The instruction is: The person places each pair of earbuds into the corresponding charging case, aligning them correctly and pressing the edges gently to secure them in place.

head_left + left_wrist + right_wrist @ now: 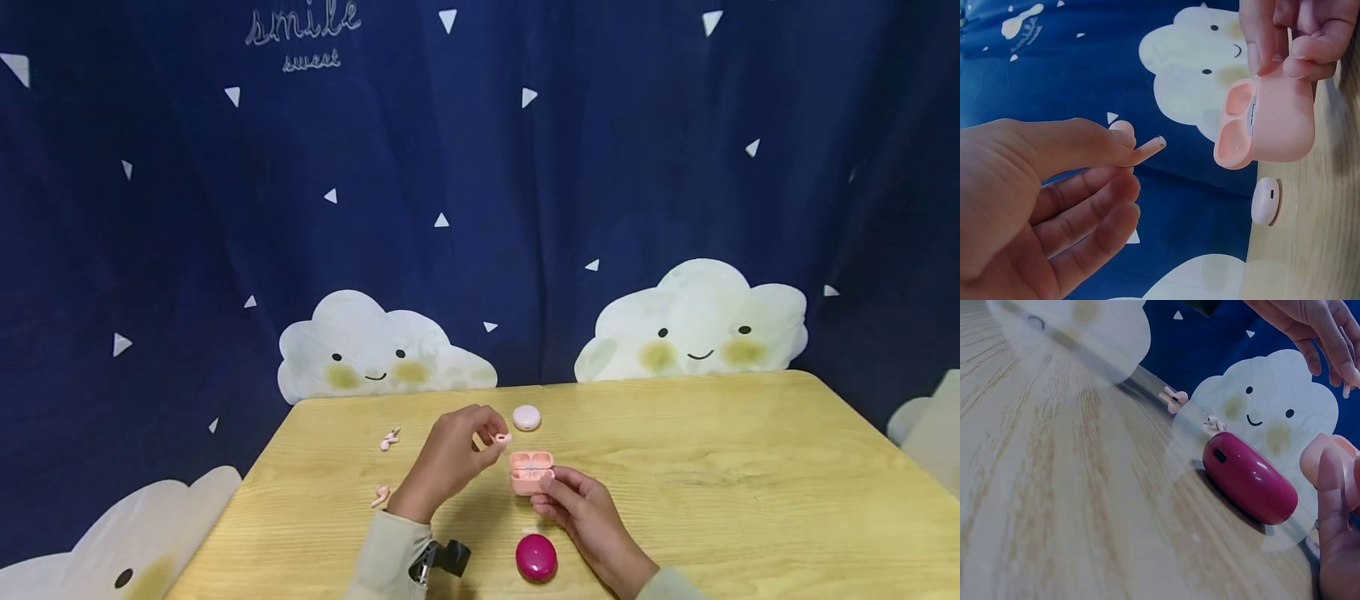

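Observation:
Between thumb and fingers my left hand (pixel 455 457) pinches a pink earbud (pixel 1147 150), its stem pointing out toward the case in the left wrist view. My right hand (pixel 588 515) grips a pink earbud case (pixel 532 473) by its right side, above the table. The case's lid stands raised, and two hollows show inside it in the left wrist view (pixel 1235 125). The earbud is a little to the left of and beyond the case in the head view, apart from it.
A glossy magenta oval case (pixel 536 557) lies nearest me on the wooden table (pixel 712 483). Farther back sits a pale pink round case (pixel 527 417). At the left lie pale earbuds (pixel 389 439) and another pink earbud (pixel 380 497). A dark blue curtain (pixel 525 183) hangs behind the table.

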Demonstrator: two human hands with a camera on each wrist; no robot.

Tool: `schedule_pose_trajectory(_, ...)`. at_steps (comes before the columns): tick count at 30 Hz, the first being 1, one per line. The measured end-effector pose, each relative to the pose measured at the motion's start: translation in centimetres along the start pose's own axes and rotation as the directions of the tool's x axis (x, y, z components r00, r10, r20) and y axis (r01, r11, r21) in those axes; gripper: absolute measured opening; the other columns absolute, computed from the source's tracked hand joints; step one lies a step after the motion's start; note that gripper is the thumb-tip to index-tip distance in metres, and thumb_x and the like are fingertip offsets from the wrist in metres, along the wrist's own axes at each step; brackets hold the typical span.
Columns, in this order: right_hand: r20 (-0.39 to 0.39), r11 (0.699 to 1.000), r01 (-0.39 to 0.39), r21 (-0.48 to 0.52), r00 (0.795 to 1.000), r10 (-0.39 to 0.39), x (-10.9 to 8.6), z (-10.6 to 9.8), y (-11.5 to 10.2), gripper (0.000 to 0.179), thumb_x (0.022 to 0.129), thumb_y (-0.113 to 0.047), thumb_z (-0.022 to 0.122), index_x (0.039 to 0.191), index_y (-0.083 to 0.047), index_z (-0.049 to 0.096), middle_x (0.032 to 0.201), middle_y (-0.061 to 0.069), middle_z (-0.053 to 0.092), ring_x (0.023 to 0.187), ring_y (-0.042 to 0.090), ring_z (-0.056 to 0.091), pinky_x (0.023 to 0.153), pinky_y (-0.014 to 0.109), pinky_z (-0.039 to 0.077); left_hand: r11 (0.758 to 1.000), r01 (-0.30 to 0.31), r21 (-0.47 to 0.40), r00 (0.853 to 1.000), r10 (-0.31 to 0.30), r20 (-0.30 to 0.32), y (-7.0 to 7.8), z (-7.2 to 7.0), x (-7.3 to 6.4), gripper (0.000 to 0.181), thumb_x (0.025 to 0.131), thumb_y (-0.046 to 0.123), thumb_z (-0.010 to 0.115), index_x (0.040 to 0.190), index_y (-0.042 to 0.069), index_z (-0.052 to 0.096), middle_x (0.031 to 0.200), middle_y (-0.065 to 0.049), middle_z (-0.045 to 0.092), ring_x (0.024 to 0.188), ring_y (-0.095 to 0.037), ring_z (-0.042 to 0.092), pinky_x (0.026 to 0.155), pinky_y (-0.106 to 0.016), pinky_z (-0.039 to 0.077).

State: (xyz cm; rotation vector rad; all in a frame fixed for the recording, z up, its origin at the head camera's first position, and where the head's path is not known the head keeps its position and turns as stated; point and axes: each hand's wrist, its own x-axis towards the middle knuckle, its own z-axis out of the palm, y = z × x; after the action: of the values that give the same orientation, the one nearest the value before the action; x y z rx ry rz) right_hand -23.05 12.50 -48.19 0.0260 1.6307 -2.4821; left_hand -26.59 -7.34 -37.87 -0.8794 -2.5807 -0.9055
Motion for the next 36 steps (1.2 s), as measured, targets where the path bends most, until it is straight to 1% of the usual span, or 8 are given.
schedule_pose_trajectory(3, 0.002, 1.0, 0.002, 0.002, 1.0, -0.002, -0.2, 0.2, 0.2, 0.04, 0.094, -0.012, 0.062, 0.123, 0.012, 0.049, 0.094, 0.01, 0.067, 0.081, 0.014, 0.068, 0.079, 0.027, 0.055, 1.0, -0.003, 0.001, 1.0, 0.003, -0.003, -0.1, 0.1, -0.3, 0.014, 0.084, 0.011, 0.075, 0.089, 0.019, 0.065, 0.082, 0.009, 0.061, 0.076, -0.013, 0.061, 0.063, -0.019, 0.049)
schedule_pose_trajectory(7, -0.016, 1.0, 0.013, 0.007, 1.0, -0.013, -0.2, 0.2, 0.3, 0.04, 0.094, -0.011, 0.061, 0.124, 0.013, 0.048, 0.094, 0.011, 0.067, 0.082, 0.016, 0.068, 0.079, 0.028, 0.055, 1.0, -0.015, 0.004, 1.0, 0.015, -0.004, 0.0, 0.2, -0.4, 0.013, 0.084, 0.011, 0.074, 0.09, 0.018, 0.065, 0.082, 0.008, 0.061, 0.077, -0.016, 0.061, 0.063, -0.019, 0.048)
schedule_pose_trajectory(13, -0.028, 1.0, -0.012, -0.012, 1.0, 0.012, -0.3, 0.2, 0.4, 0.041, 0.094, -0.013, 0.062, 0.124, 0.012, 0.048, 0.096, 0.011, 0.066, 0.083, 0.016, 0.067, 0.08, 0.028, 0.055, 1.0, -0.014, 0.014, 1.0, 0.014, 0.012, 0.1, 0.4, -0.5, 0.012, 0.084, 0.012, 0.075, 0.091, 0.018, 0.066, 0.082, 0.008, 0.06, 0.077, -0.014, 0.06, 0.063, -0.019, 0.047)
schedule_pose_trajectory(16, -0.027, 1.0, -0.009, -0.015, 1.0, 0.008, -0.2, 0.2, 0.4, 0.043, 0.094, -0.014, 0.063, 0.124, 0.012, 0.049, 0.096, 0.011, 0.066, 0.083, 0.016, 0.067, 0.08, 0.028, 0.055, 1.0, -0.019, 0.018, 1.0, 0.019, 0.017, 0.1, 0.5, -0.6, 0.012, 0.084, 0.012, 0.075, 0.091, 0.017, 0.067, 0.083, 0.008, 0.061, 0.077, -0.012, 0.06, 0.064, -0.018, 0.048)
schedule_pose_trajectory(21, -0.014, 1.0, 0.0, -0.008, 1.0, 0.0, -0.1, 0.1, 0.2, 0.044, 0.094, -0.012, 0.061, 0.126, 0.013, 0.046, 0.098, 0.011, 0.066, 0.085, 0.016, 0.067, 0.081, 0.029, 0.055, 0.999, -0.02, 0.025, 0.999, 0.019, 0.036, 0.1, 0.5, -0.4, 0.012, 0.084, 0.011, 0.075, 0.09, 0.018, 0.067, 0.083, 0.008, 0.062, 0.077, -0.01, 0.059, 0.065, -0.019, 0.048)
schedule_pose_trajectory(24, -0.02, 1.0, -0.004, -0.006, 1.0, 0.004, -0.2, 0.1, 0.2, 0.043, 0.094, -0.012, 0.062, 0.126, 0.013, 0.047, 0.097, 0.012, 0.066, 0.084, 0.016, 0.067, 0.08, 0.029, 0.055, 0.999, -0.024, 0.038, 0.999, 0.022, 0.05, 0.1, 0.7, -0.4, 0.012, 0.083, 0.011, 0.076, 0.089, 0.018, 0.067, 0.083, 0.008, 0.062, 0.077, -0.009, 0.06, 0.066, -0.019, 0.048)
schedule_pose_trajectory(31, -0.041, 1.0, -0.006, 0.001, 0.999, 0.006, -0.1, 0.1, 0.2, 0.035, 0.093, -0.013, 0.063, 0.119, 0.009, 0.054, 0.094, 0.009, 0.068, 0.079, 0.013, 0.067, 0.078, 0.027, 0.055, 0.997, -0.037, 0.071, 0.999, 0.034, 0.039, 0.3, 0.9, -0.4, 0.012, 0.082, 0.012, 0.076, 0.088, 0.016, 0.067, 0.082, 0.007, 0.063, 0.076, -0.01, 0.06, 0.068, -0.02, 0.048)
schedule_pose_trajectory(36, -0.031, 1.0, -0.007, 0.004, 1.0, 0.007, -0.1, 0.2, 0.2, 0.036, 0.094, -0.011, 0.062, 0.12, 0.011, 0.052, 0.094, 0.011, 0.067, 0.081, 0.015, 0.068, 0.078, 0.028, 0.055, 0.997, -0.033, 0.069, 0.998, 0.029, 0.05, 0.2, 1.2, -0.4, 0.014, 0.081, 0.012, 0.078, 0.087, 0.015, 0.066, 0.081, 0.005, 0.061, 0.076, -0.012, 0.059, 0.069, -0.02, 0.048)
